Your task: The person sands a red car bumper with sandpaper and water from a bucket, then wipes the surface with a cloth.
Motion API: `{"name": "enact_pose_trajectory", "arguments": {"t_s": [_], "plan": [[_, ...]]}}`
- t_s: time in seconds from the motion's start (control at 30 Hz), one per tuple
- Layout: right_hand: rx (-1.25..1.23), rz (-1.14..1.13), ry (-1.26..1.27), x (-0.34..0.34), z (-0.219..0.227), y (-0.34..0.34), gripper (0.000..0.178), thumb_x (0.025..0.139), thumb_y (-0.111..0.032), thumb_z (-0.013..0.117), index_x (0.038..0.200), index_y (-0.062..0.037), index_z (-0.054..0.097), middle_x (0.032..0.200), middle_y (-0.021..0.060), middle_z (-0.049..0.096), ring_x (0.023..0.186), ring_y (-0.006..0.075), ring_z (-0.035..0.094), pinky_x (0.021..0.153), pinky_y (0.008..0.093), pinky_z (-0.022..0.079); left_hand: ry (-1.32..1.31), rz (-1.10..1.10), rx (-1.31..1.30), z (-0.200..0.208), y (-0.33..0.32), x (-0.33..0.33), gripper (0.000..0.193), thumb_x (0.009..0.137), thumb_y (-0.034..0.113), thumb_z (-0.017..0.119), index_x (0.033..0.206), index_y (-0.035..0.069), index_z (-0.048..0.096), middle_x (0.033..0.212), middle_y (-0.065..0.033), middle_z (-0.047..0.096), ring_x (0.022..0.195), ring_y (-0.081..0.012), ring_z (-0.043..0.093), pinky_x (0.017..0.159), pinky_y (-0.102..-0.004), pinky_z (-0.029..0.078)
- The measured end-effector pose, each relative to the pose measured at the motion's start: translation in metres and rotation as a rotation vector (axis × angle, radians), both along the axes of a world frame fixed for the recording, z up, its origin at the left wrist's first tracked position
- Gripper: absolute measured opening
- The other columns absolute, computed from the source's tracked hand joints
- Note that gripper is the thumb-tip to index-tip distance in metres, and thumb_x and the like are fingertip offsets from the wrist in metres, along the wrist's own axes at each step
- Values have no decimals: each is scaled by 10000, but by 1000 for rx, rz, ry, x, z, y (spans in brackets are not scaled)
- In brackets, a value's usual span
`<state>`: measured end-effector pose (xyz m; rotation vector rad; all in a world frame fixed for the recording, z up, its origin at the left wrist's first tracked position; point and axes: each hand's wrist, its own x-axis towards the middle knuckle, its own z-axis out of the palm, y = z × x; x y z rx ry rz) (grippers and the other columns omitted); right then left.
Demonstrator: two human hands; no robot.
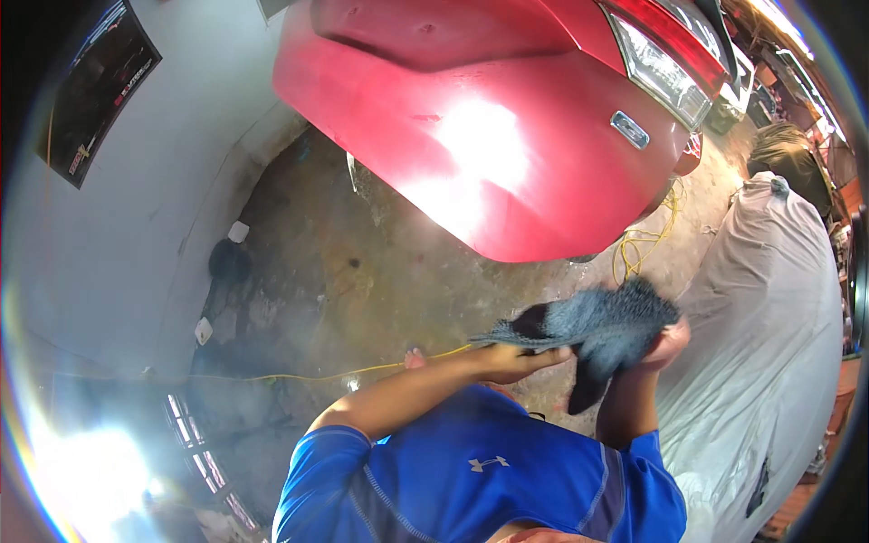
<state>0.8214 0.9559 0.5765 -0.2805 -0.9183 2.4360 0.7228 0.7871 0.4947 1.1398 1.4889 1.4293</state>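
A fuzzy blue-grey towel with dark patches is stretched between my hands, in front of my chest. Its near edge hangs down in a dark fold. My left hand is closed on the towel's lower left side, with its fingers partly hidden by the cloth. At the right end, my right hand grips the bunched fabric and looks slightly blurred. Beyond the towel, apart from both hands, stands a red car with a bright light glare across its panel.
A white sheet drapes over a large shape at my right. A yellow cord crosses the concrete floor, and more yellow cord lies coiled near the car. On the pale left wall hangs a dark poster.
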Motion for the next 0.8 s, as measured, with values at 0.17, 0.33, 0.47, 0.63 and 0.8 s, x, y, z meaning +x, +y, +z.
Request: {"name": "enact_pose_trajectory", "arguments": {"t_s": [0.17, 0.33, 0.47, 0.63, 0.8], "plan": [[965, -260, 186, -90, -6, 84, 471, 984, -309, 619, 1330, 9, 596, 1451, 248, 523, 1310, 387, 543, 1062, 504, 461, -201, -187, 308, -1, 34, -4, 491, 1103, 460, 478, 1255, 19, 631, 1316, -116, 591, 1298, -233, 525, 1117, -393, 404], [2443, -781, -526, -163, -25, 74, 600, 955, -480, 631, 1378, -58, 580, 1463, 182, 520, 1418, 367, 419, 1120, 545, 314, -283, 17, 106, -37, 4, -10, 468, 1070, 440, 569, 1293, 33, 633, 1292, -104, 642, 1259, -215, 574, 1077, -388, 463], [2598, -314, -327, -170, -78, 20, 596, 975, -519, 577, 1364, -69, 603, 1446, 131, 565, 1431, 310, 433, 1171, 526, 294, -290, 233, -152, -62, -36, -15, 412, 1047, 392, 626, 1269, 46, 642, 1146, -92, 710, 1046, -184, 671, 944, -362, 541], [2468, 46, 223, -156, -162, -6, 404, 796, -188, 699, 1185, -79, 680, 1345, 95, 630, 1336, 289, 524, 1114, 499, 423, 3, 421, -335, -113, -100, -38, 307, 996, 284, 690, 1192, 48, 682, 1081, -141, 757, 1036, -233, 732, 885, -377, 566], [1370, -459, 106, -144, -93, -13, 394, 846, 184, 545, 1189, -4, 592, 1248, 166, 601, 1015, 243, 630, 863, 361, 538, 108, 625, -597, -175, -213, -55, 300, 960, 235, 723, 1168, 20, 705, 1081, -150, 767, 1017, -281, 744, 889, -392, 582]]}}
